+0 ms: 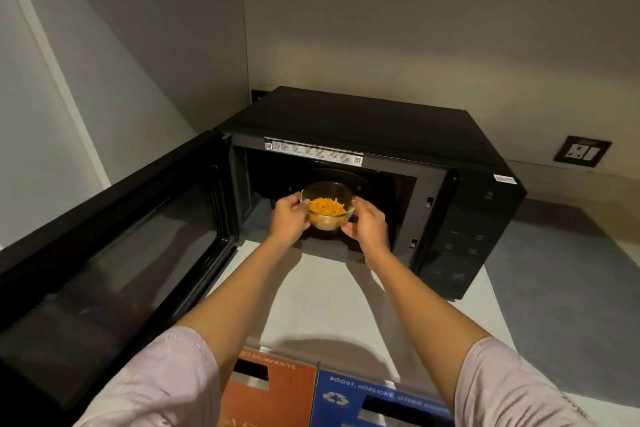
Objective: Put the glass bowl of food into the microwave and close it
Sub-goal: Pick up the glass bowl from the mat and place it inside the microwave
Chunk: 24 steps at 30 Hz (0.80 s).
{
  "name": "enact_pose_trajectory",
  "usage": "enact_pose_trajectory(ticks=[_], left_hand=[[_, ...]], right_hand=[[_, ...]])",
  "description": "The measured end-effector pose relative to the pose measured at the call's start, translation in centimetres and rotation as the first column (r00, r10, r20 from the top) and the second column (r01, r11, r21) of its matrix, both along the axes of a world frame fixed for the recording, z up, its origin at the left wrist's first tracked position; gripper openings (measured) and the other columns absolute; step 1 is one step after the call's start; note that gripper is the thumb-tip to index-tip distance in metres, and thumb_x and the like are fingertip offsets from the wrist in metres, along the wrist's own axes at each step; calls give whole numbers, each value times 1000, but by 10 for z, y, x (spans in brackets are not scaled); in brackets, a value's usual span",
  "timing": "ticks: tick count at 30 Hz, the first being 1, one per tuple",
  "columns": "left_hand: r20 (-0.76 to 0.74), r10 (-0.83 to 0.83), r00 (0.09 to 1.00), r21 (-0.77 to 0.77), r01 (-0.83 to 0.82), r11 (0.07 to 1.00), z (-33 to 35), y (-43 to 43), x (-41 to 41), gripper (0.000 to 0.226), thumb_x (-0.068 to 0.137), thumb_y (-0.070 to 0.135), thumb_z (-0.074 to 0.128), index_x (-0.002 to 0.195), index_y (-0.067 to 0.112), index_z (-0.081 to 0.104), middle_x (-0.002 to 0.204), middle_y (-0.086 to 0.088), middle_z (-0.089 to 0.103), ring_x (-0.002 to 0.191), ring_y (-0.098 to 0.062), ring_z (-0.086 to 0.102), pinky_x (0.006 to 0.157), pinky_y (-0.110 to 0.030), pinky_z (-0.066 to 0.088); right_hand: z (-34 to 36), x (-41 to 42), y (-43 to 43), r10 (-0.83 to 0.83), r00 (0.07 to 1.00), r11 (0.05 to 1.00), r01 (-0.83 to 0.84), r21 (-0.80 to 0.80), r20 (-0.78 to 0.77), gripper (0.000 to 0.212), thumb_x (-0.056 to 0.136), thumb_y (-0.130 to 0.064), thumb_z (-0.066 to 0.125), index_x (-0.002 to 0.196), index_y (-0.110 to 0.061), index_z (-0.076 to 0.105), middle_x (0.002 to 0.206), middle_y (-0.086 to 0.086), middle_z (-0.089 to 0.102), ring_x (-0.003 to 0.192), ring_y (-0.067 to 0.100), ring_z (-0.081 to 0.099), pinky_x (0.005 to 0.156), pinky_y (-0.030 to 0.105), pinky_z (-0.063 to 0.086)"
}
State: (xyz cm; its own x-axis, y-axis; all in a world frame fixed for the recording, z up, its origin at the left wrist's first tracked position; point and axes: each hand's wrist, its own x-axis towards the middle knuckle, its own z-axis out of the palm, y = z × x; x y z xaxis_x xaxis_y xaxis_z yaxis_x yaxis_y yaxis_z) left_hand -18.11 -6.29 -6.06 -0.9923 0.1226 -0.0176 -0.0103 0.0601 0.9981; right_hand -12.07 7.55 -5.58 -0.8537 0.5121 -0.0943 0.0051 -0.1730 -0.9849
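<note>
Microwave (367,135) sits black on white counter (311,295), door (114,253) swung wide to left. Glass bowl (328,206) of orange food right at cavity mouth — left hand (289,218) and right hand (367,226) cupping opposite sides, fingers curled round glass. Orange bin (273,392) and blue bin (374,399) below counter edge — wall socket (582,151) off to right.

View: one head camera, wide-angle
Facing: forward and down, toward the open microwave (346,163)
Nearness: arm's reach
</note>
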Motion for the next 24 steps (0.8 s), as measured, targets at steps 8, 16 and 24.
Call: enact_pose_trajectory(ticks=[8, 16, 24], left_hand=[[75, 0, 997, -14, 1, 1000, 3, 31, -73, 15, 93, 9, 52, 104, 6, 63, 84, -9, 63, 72, -20, 60, 68, -33, 53], [100, 72, 992, -84, -64, 994, -21, 47, -110, 11, 82, 29, 61, 77, 23, 68, 70, -6, 66, 73, -31, 66, 73, -45, 56], [82, 67, 994, -155, -54, 986, -24, 45, -119, 12, 88, 29, 62, 85, 19, 65, 66, -2, 63, 61, -19, 63, 55, -29, 50]], right_hand=[[-11, -67, 27, -29, 995, 999, 33, -41, 99, 40, 90, -38, 59, 115, -7, 63, 108, 14, 67, 90, 21, 66, 86, 33, 57], [-11, -92, 35, 61, 996, 992, -54, -118, 58, 46, 95, -41, 51, 135, -18, 52, 135, 12, 56, 120, 28, 57, 88, 31, 50], [-11, -102, 38, 156, 984, 988, -154, -33, 88, 47, 98, -42, 42, 139, -20, 46, 142, 12, 49, 127, 29, 51, 95, 33, 46]])
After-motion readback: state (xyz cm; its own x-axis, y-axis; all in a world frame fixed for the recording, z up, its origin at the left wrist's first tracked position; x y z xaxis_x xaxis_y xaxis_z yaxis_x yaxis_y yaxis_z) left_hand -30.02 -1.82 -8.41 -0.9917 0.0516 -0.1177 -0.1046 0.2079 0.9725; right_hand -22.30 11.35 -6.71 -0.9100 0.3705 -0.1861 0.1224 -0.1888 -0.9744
